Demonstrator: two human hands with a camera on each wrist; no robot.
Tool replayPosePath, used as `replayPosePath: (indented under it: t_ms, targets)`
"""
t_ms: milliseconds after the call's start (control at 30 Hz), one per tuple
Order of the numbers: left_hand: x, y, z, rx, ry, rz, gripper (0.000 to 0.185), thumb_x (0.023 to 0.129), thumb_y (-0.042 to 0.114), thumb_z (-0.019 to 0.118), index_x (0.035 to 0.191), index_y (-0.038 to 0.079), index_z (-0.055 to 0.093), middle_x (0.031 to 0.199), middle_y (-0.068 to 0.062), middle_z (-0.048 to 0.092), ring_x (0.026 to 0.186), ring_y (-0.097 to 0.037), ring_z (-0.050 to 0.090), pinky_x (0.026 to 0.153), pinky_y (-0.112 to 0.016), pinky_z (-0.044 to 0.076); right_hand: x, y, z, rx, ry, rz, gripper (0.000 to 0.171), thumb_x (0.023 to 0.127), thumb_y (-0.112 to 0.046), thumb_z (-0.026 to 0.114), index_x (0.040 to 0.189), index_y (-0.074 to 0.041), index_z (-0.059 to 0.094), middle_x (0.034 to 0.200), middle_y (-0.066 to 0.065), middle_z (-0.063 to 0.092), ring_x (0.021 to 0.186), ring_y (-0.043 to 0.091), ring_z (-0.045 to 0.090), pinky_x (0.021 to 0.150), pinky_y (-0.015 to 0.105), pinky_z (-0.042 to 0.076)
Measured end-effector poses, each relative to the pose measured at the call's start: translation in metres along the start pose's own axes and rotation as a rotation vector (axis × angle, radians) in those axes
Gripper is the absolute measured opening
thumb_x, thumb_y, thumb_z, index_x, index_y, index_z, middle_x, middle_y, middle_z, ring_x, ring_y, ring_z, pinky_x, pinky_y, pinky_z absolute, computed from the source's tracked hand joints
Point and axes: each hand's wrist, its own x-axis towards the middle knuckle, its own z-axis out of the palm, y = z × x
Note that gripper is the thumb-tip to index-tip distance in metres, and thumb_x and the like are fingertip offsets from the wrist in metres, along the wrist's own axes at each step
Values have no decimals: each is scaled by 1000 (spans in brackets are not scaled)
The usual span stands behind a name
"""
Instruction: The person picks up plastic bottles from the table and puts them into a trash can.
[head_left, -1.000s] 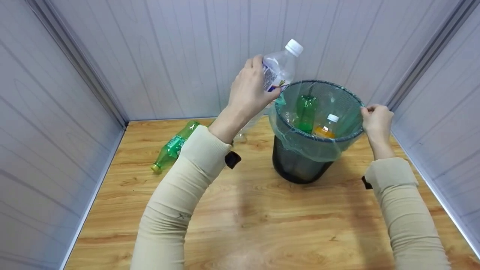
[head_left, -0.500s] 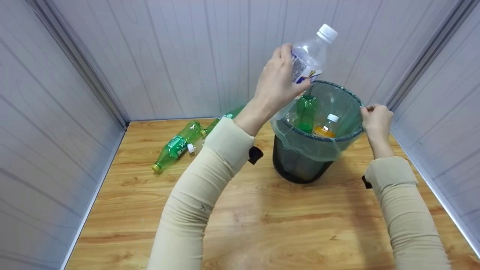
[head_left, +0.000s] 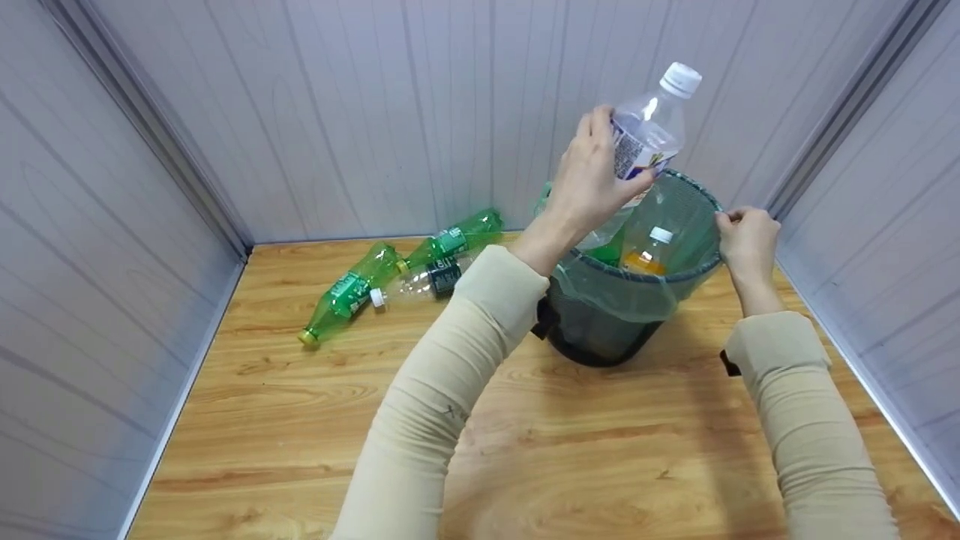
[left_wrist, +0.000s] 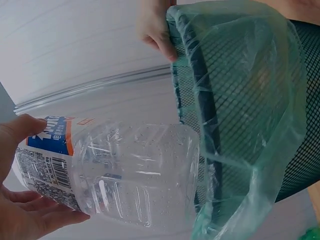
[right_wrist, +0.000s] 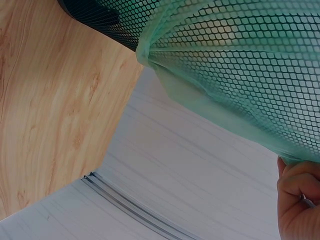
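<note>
My left hand [head_left: 592, 172] grips a clear plastic bottle [head_left: 651, 135] around its label, white cap up and tilted to the right. In the left wrist view the base of this bottle [left_wrist: 150, 175] is right at the rim of the black mesh trash bin [left_wrist: 205, 100]. A green plastic bag [head_left: 622, 296] lines the bin and folds over its rim. My right hand [head_left: 752, 236] pinches the rim and the bag's edge on the right side. Inside stand a small bottle with orange liquid [head_left: 646, 259] and a green bottle [head_left: 606, 249], partly hidden behind the held one.
On the wooden floor [head_left: 300, 420], left of the bin, lie two green bottles with yellow caps, one nearer [head_left: 349, 292] and one by the wall [head_left: 457, 234]. A clear bottle with a dark label [head_left: 420, 283] lies beside them. Grey-white panel walls [head_left: 360, 112] enclose three sides.
My left hand has carried the clear bottle rightward, from beside the bin to over its opening, then slightly lower. The bottles on the floor have come into fuller view. My right hand keeps its hold.
</note>
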Motion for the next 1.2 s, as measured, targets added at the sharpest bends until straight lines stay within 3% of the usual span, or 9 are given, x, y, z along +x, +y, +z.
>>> replayPosePath:
  t_ms: [300, 533, 700, 933, 1067, 1200]
  targets:
    - [2, -6, 28, 6, 1, -27, 75, 74, 35, 69, 129, 4, 28, 119, -6, 40, 103, -10, 45, 85, -16, 39, -1, -1, -1, -5, 13, -7, 34, 91, -20, 44, 95, 9, 61, 82, 20, 60, 69, 26, 52, 65, 37, 42]
    - [2, -12, 47, -12, -39, -105, 78, 73, 33, 71, 130, 6, 25, 119, -5, 40, 103, -11, 47, 86, -18, 40, -1, -1, 3, -2, 30, -23, 32, 90, -18, 46, 92, 9, 62, 83, 22, 60, 64, 22, 51, 60, 32, 41]
    - [2, -17, 55, 50, -92, -172, 83, 73, 33, 71, 134, 8, 20, 120, -6, 40, 104, -13, 48, 85, -21, 42, 1, -2, 3, -9, -3, -21, 35, 91, -20, 44, 98, 10, 61, 89, 23, 61, 63, 17, 50, 58, 27, 40]
    - [1, -17, 50, 171, -155, -206, 85, 74, 40, 68, 134, 8, 19, 122, -6, 41, 100, -12, 50, 78, -20, 44, 3, -4, 5, -10, -15, -14, 34, 91, -21, 45, 95, 8, 62, 82, 18, 60, 59, 13, 47, 56, 26, 39]
    - [2, -15, 42, 224, -152, -189, 73, 79, 41, 62, 133, 8, 25, 122, -3, 42, 99, -10, 50, 74, -20, 45, 5, -5, 5, 5, -18, -3, 32, 91, -20, 45, 93, 7, 62, 74, 13, 58, 52, 8, 43, 50, 22, 36]
    - [1, -17, 35, 246, -114, -164, 56, 84, 37, 57, 128, 9, 37, 118, -1, 47, 99, -10, 51, 75, -19, 44, 5, -4, 3, 7, -29, 2, 33, 91, -20, 44, 96, 9, 61, 77, 16, 60, 54, 10, 45, 54, 26, 39]
